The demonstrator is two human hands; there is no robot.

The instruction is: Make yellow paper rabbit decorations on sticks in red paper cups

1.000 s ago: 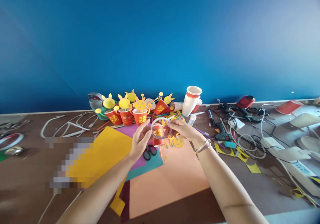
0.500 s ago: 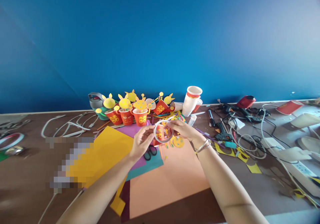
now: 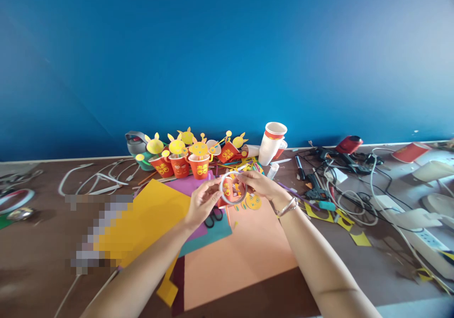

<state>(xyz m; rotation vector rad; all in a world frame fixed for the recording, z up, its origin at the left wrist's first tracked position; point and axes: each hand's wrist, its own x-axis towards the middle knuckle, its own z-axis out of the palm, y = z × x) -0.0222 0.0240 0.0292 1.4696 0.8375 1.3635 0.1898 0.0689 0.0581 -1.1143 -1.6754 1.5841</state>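
Note:
Both my hands hold up a thin roll of tape (image 3: pixel 222 191), a pale ring, above the coloured paper. My left hand (image 3: pixel 202 203) pinches its left side. My right hand (image 3: pixel 258 184), with a bracelet on the wrist, pinches its top right edge. Through the ring a red paper cup (image 3: pixel 228 189) shows on the table behind. Black scissors (image 3: pixel 212 216) lie just under my left hand.
Sheets of yellow (image 3: pixel 149 216), purple, teal and peach paper (image 3: pixel 234 252) cover the table's middle. A row of red cups with yellow rabbit cut-outs (image 3: pixel 179 159) stands at the back. Stacked white cups (image 3: pixel 270 143), a glue gun (image 3: pixel 314 188), cables and a power strip (image 3: pixel 422 237) crowd the right.
The tape ring has shifted slightly right and down, and my left fingers have slid along its rim. My arms have hardly moved.

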